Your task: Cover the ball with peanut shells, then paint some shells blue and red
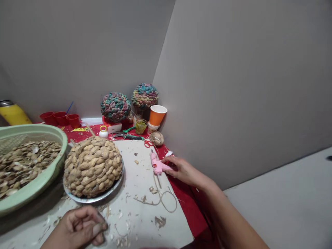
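Note:
My right hand [178, 169] is at the pink glue gun [157, 163], its thumb and fingers around the handle. The gun lies on the right part of the pale board [140, 218], nozzle pointing away. My left hand [84, 226] is low in the view with fingers curled together; whatever is between the fingertips is too small to name. Just beyond it, a ball covered in peanut shells [93, 166] sits on a round metal plate [120, 181].
At the left stands a green basket [55, 169] of shells. Behind are red cups [61, 118], two colourful balls [116, 106], an orange cup [157, 115], pliers [133, 137], red-handled scissors [148, 143] and a twine ball [156, 138]. A wall borders the right.

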`<state>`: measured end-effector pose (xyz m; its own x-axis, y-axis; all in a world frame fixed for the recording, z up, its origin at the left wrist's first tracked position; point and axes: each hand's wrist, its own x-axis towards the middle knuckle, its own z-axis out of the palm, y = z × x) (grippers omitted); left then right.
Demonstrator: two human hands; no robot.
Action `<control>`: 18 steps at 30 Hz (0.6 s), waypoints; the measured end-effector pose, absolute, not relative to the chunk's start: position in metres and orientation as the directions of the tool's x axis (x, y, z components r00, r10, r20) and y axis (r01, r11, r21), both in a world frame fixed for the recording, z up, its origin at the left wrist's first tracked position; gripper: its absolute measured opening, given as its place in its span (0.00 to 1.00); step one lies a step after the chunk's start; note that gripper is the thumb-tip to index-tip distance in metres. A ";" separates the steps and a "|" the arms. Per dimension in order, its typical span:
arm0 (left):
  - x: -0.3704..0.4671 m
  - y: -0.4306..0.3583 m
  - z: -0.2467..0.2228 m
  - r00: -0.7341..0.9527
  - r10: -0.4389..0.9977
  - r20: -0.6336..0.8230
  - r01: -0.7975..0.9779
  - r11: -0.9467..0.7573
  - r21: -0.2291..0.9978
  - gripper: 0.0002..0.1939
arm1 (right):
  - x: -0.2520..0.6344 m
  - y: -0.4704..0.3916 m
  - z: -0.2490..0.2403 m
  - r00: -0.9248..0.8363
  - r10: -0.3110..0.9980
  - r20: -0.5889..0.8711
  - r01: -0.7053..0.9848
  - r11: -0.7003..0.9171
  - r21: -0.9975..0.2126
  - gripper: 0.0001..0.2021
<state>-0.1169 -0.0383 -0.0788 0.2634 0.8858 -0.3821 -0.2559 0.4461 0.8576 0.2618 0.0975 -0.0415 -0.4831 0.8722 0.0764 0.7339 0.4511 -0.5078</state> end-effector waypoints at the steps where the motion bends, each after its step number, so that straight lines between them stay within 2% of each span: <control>1: -0.117 -0.038 -0.075 0.295 0.872 -0.392 -0.230 0.463 0.856 0.14 | 0.262 0.095 -0.040 -0.479 0.873 0.093 0.738 0.457 -0.496 0.14; 4: -0.115 -0.037 -0.062 0.308 0.854 -0.420 -0.291 0.505 0.813 0.16 | 0.252 0.079 -0.028 -0.454 0.854 0.254 0.744 0.521 -0.418 0.11; 7: -0.112 -0.037 -0.053 0.344 0.828 -0.442 -0.357 0.551 0.755 0.18 | 0.219 0.049 -0.015 -0.459 0.763 0.455 0.654 0.637 -0.408 0.06; 12: -0.110 -0.041 -0.052 0.435 0.787 -0.437 -0.380 0.601 0.703 0.14 | 0.139 -0.002 -0.021 -0.657 0.570 0.493 0.329 0.805 -0.493 0.03; 13: -0.110 -0.042 -0.053 0.454 0.780 -0.430 -0.386 0.607 0.695 0.14 | 0.128 -0.006 -0.026 -0.663 0.545 0.513 0.302 0.822 -0.483 0.04; 18: -0.112 -0.044 -0.056 0.494 0.770 -0.404 -0.411 0.617 0.672 0.12 | 0.104 -0.005 -0.044 -0.656 0.580 0.483 0.335 0.798 -0.501 0.07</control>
<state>-0.1118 -0.0436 -0.0563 0.4944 0.7696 -0.4041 -0.4107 0.6166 0.6717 0.1040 -0.0047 -0.0440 -0.6562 0.5796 0.4832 0.3352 0.7976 -0.5015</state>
